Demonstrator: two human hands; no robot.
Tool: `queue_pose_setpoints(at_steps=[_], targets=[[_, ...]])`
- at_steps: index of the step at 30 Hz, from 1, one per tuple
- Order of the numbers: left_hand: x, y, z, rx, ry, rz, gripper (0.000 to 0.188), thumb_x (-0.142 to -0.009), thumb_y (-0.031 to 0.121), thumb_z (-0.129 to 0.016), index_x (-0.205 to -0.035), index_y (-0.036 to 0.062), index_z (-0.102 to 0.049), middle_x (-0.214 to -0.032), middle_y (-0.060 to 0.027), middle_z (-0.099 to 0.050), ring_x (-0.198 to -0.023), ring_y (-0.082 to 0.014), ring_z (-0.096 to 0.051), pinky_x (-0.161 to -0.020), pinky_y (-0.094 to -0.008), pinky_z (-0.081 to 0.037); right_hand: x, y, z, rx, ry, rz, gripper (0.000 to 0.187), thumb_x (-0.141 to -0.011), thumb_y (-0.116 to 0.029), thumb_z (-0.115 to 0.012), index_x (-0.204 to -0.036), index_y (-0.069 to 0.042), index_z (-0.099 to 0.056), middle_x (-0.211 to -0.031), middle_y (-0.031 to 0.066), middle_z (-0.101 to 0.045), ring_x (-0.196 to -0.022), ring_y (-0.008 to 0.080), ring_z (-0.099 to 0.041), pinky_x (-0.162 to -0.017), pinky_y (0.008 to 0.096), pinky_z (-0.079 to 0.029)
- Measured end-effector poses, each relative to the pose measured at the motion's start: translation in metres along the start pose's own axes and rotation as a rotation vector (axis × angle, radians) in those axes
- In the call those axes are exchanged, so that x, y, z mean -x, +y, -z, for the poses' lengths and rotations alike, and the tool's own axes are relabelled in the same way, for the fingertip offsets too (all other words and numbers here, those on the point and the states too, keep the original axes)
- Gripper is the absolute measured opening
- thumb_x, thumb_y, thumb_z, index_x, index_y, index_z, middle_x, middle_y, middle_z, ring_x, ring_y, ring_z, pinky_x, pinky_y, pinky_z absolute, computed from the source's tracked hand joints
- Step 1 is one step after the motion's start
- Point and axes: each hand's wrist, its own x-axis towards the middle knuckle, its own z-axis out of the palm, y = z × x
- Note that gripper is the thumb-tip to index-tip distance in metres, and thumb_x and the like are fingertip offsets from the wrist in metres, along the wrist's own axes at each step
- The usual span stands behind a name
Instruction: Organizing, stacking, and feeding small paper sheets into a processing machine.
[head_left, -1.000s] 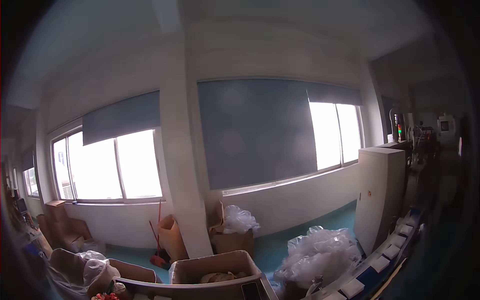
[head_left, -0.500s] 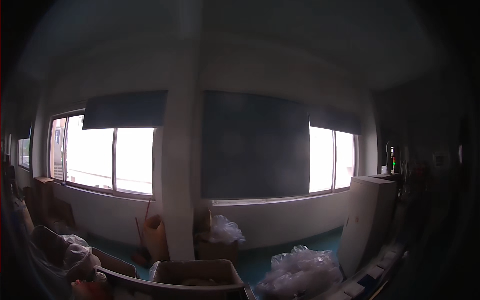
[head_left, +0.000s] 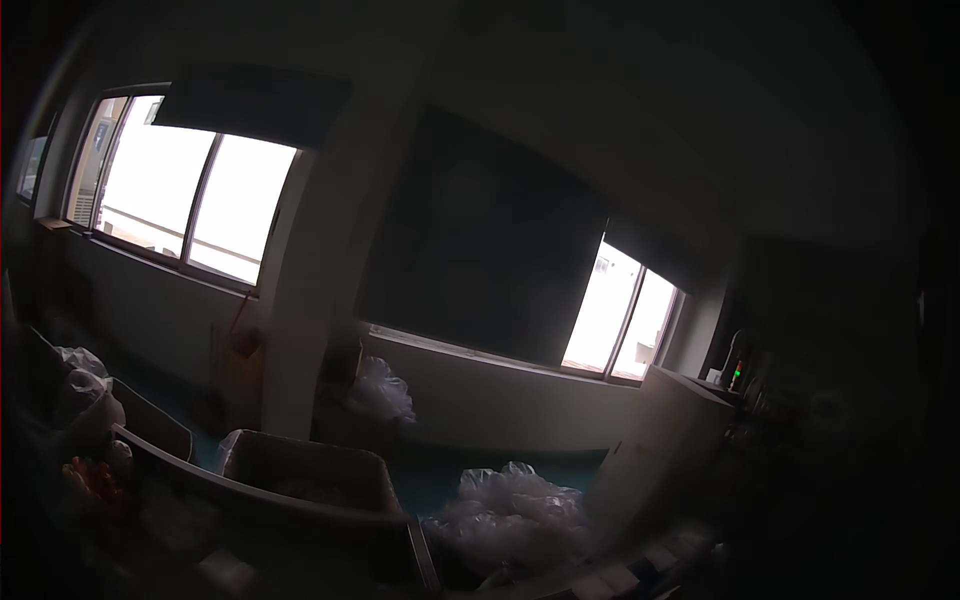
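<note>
Neither of my hands shows in the head view, so what they hold or touch is hidden. Lowest in the picture runs a dark bench edge (head_left: 270, 492), with a small red and orange thing (head_left: 98, 482) at its left end, too dim to name. Below that edge a pale blurred shape (head_left: 226, 570) lies in shadow; its kind cannot be made out. Just beyond the edge stands an open cardboard box (head_left: 310, 462). Crumpled clear plastic bags (head_left: 512, 515) are heaped on the right of it.
A light cabinet (head_left: 660, 450) stands at the right, before a small green signal light (head_left: 738, 374). More clear plastic (head_left: 380, 390) rests on a box by the wall. Another carton (head_left: 155, 425) and a white bag (head_left: 82, 385) are at the left. Windows (head_left: 190, 190) glare behind.
My view has tilted and dipped, so the windows now slant and sit higher at the left. The room looks darker, and more of the area below the bench edge shows.
</note>
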Motion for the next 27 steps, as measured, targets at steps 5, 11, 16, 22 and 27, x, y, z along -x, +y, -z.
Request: queue_pose_setpoints(at_steps=[5, 11, 16, 22, 27], targets=[[0.006, -0.034, -0.046, -0.052, 0.007, 0.017, 0.097, -0.081, 0.051, -0.071, -0.148, -0.0025, -0.025, -0.144, -0.0325, -0.035, -0.131, -0.0441, -0.040, -0.106, -0.0499, -0.038, -0.001, -0.004, 0.011, -0.053, -0.019, -0.068, 0.037, -0.098, -0.041, -0.055, -0.110, -0.008, -0.066, -0.105, 0.0104, -0.069, -0.092, 0.0194, -0.065, -0.083, 0.0366, -0.052], [0.004, -0.046, -0.049, -0.135, 0.036, -0.008, 0.095, -0.084, 0.060, -0.062, -0.149, 0.0000, -0.027, -0.146, -0.0271, -0.039, -0.130, -0.0433, -0.043, -0.103, -0.0523, -0.041, -0.052, -0.020, -0.067, -0.138, -0.248, -0.114, 0.036, -0.098, -0.040, -0.055, -0.108, -0.008, -0.066, -0.103, 0.0094, -0.070, -0.090, 0.0191, -0.065, -0.081, 0.0360, -0.053], [0.008, -0.024, -0.040, -0.221, -0.032, 0.130, 0.105, -0.080, 0.058, -0.068, -0.153, 0.0040, -0.016, -0.152, -0.0248, -0.031, -0.134, -0.0430, -0.039, -0.107, -0.0515, -0.038, -0.073, -0.012, -0.174, -0.229, -0.517, -0.212, 0.035, -0.098, -0.040, -0.055, -0.106, -0.007, -0.067, -0.101, 0.0086, -0.070, -0.088, 0.0188, -0.065, -0.079, 0.0356, -0.054], [0.019, -0.024, -0.062, -0.285, 0.005, 0.073, 0.103, -0.071, 0.052, -0.076, -0.152, 0.0113, -0.027, -0.152, -0.0213, -0.031, -0.137, -0.0437, -0.032, -0.116, -0.0547, -0.022, -0.035, 0.047, -0.263, -0.475, -0.767, -0.461, 0.034, -0.100, -0.037, -0.051, -0.107, -0.007, -0.066, -0.097, 0.0067, -0.070, -0.084, 0.0184, -0.065, -0.076, 0.0343, -0.054], [0.002, -0.042, -0.069, -0.189, 0.003, -0.106, 0.097, -0.080, 0.045, -0.074, -0.149, -0.0027, -0.025, -0.148, -0.0330, -0.030, -0.136, -0.0476, -0.032, -0.114, -0.0481, -0.030, -0.040, 0.067, -0.251, -0.233, -0.824, -0.310, 0.034, -0.092, -0.033, -0.063, -0.114, -0.008, -0.063, -0.096, 0.0060, -0.068, -0.089, 0.0209, -0.063, -0.081, 0.0379, -0.052]])
